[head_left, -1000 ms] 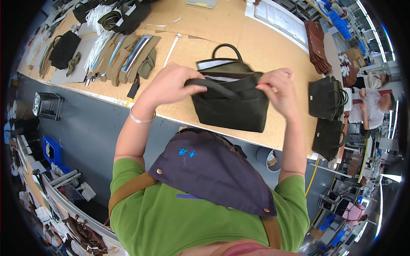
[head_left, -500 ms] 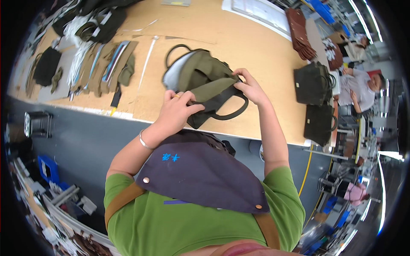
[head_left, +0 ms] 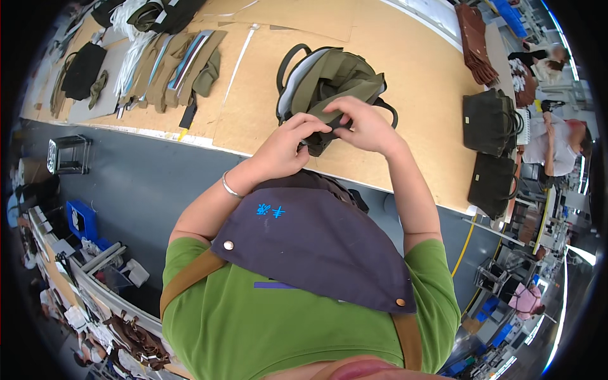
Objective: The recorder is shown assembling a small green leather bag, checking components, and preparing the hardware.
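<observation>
A dark handbag [head_left: 342,76] with an olive lining lies tilted on the wooden table [head_left: 418,126], its mouth spread and its looped handles sticking out at the far left and the right. At the bag's near edge, my left hand [head_left: 291,142] is closed, thumb and fingertips pinching the dark rim. Close beside it my right hand [head_left: 366,126] pinches the same edge, fingers bent and thumb pressed in. The fingers hide the exact spot they grip. A light strip of material shows along the bag's left inside.
Olive and striped fabric strips [head_left: 171,66] lie in rows at the left, near a black bag piece [head_left: 84,71]. Two finished dark handbags [head_left: 489,123] stand at the right edge, below a stack of brown pieces [head_left: 475,44]. A co-worker [head_left: 557,145] sits beyond them.
Both hands have come closer together at the bag's near edge; the right hand moved left along the rim. The lining flap it held has dropped inward, and the near handle is less visible.
</observation>
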Demonstrator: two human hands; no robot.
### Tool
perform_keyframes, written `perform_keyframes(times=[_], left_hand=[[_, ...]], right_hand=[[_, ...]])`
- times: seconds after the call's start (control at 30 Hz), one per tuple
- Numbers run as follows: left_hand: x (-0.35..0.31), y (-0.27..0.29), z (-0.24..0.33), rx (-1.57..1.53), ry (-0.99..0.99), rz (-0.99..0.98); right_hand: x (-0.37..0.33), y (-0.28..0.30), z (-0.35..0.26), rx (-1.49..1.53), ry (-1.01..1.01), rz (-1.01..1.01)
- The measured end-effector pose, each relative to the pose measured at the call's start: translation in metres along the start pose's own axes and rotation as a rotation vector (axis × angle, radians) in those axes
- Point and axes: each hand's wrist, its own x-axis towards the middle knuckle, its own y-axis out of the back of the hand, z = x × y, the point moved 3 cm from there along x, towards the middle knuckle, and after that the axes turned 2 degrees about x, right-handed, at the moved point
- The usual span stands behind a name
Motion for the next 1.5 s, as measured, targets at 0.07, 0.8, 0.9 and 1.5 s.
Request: perform_keyframes(times=[0.07, 0.8, 0.9, 1.5], left_hand=[[0.002, 0.005, 0.003, -0.066, -0.019, 0.022], [0.016, 0.031, -0.011, 0.338, 0.022, 0.164], [0.027, 0.014, 0.005, 0.124, -0.116, 0.043], [0.074, 0.035, -0.018, 0.738, -0.065, 0.191]], right_hand=[[0.009, -0.009, -0.006, -0.036, -0.059, -0.090], [-0.034, 0.010, 0.035, -0.014, -0.073, -0.144], [-0.013, 0.005, -0.001, -0.095, -0.031, 0.080], [0.006, 0.010, -0.036, -0.438, -0.210, -0.023]])
